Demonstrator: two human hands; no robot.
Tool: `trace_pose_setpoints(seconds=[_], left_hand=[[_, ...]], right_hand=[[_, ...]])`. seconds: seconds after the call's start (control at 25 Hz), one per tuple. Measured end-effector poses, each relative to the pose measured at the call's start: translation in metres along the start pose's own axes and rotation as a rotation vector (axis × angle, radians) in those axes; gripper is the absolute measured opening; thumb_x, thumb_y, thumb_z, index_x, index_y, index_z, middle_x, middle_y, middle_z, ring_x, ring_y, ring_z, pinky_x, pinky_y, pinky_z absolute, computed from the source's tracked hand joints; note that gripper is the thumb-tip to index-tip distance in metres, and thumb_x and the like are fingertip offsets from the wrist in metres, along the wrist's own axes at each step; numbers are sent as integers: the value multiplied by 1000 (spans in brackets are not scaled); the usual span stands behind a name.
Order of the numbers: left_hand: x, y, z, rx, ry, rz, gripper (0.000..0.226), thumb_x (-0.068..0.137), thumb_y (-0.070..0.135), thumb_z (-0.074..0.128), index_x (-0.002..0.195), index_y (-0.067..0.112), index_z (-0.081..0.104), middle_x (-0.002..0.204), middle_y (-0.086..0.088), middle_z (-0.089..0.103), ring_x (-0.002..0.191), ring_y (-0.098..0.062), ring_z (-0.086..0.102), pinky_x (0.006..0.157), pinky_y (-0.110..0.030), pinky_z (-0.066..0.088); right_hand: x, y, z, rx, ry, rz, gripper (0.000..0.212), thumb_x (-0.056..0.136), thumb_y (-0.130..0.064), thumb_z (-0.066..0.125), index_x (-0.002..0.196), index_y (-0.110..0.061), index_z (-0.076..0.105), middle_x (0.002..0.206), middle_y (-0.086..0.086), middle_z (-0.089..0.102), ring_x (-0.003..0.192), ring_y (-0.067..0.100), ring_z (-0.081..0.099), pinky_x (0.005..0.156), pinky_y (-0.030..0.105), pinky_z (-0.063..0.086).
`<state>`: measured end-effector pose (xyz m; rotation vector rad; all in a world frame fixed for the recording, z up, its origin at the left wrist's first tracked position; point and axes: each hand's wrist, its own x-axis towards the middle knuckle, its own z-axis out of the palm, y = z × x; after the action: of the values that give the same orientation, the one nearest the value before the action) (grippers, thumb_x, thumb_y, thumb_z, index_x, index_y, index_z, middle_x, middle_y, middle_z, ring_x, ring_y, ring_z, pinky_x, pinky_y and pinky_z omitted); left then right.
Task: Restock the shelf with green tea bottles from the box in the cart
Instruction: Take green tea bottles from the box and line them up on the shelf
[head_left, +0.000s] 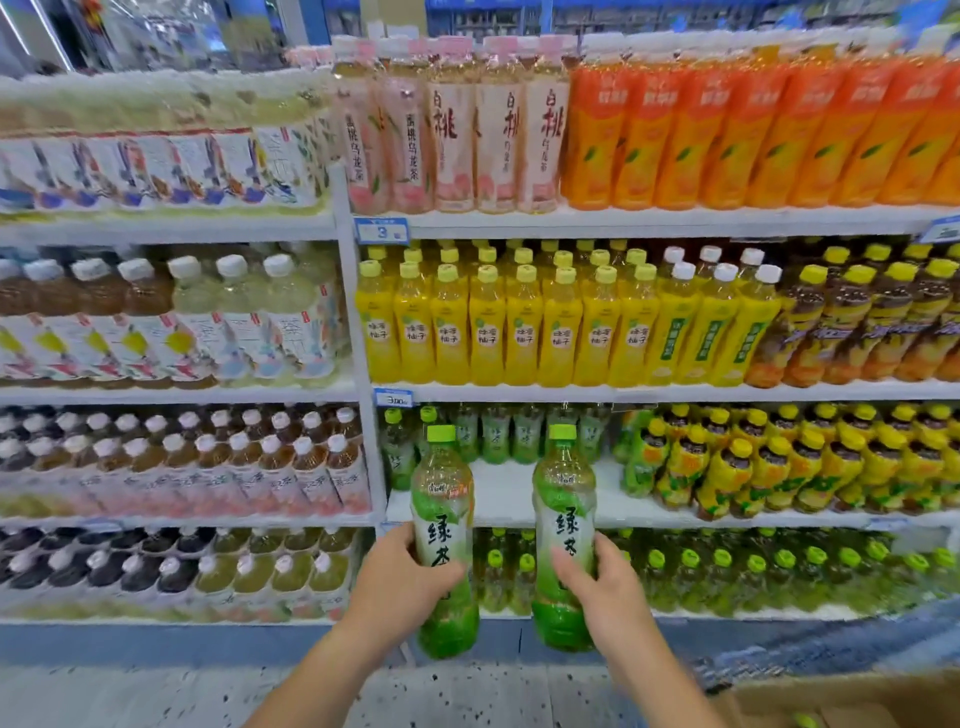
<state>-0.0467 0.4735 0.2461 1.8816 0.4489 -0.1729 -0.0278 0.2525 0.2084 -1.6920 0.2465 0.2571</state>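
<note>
Our left hand (405, 577) grips one green tea bottle (441, 499), our right hand (605, 587) a second bottle (563, 499), both upright before the half-bare shelf (501, 496) (box (841, 699) at lower right). Next, we judge, both slide into its gap.

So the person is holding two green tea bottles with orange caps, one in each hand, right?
Nearly. The left hand holds one green tea bottle and the right hand holds a second bottle, but the head view shows their caps are green, not orange.
</note>
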Motion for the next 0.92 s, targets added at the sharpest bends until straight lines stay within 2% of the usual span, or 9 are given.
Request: trace_pose_setpoints(seconds=[0.24,0.36,0.52,0.6,0.68,0.76,0.8,0.92], left_hand=[[97,-36,-17,37,6,74,23,74,13,80,92,20,67,79,1,75,74,-20,72,63,-34,59],[143,-54,4,44,55,141,26,70,15,81,89,24,67,76,5,75,67,-11,70,59,-28,57],[206,-77,36,20,133,236,21,70,12,79,82,22,65,69,7,71,52,2,59,50,-17,48],[237,-89,48,25,158,288,21,70,15,78,84,23,65,71,5,71,55,1,60,49,-15,47],[264,-105,63,13,194,352,25,67,19,78,86,25,64,74,5,71,61,-6,64,53,-24,53],[288,-120,75,-21,233,416,31,65,20,78,91,28,63,77,7,72,67,-11,68,61,-35,58],[297,-128,82,-35,250,448,35,65,19,78,93,31,61,78,8,73,68,-10,69,62,-36,60],[319,-151,99,-68,271,560,48,69,13,80,102,35,54,80,12,73,67,-1,69,58,-25,58]], right_hand=[[80,26,57,14,21,-23,31,89,-33,69,119,-34,58,108,-12,71,97,9,69,89,39,58],[131,52,66,16,31,-81,39,86,-37,72,123,-34,61,109,-12,73,99,9,70,91,43,56],[208,89,76,29,62,-198,41,86,-36,72,125,-34,60,111,-14,72,101,9,69,93,44,56],[244,106,83,34,58,-255,54,82,-44,74,131,-31,57,118,-12,69,107,11,67,96,45,54],[275,123,91,29,51,-327,64,79,-50,74,136,-30,53,127,-10,65,113,12,64,101,44,51],[303,135,100,30,60,-403,63,83,-45,72,139,-29,47,133,-11,58,118,10,57,105,38,45],[314,142,103,41,56,-447,61,86,-41,71,140,-29,45,132,-13,56,118,9,54,105,33,43],[340,162,108,41,37,-579,58,90,-33,68,142,-24,44,131,-18,52,116,2,51,103,26,39]])
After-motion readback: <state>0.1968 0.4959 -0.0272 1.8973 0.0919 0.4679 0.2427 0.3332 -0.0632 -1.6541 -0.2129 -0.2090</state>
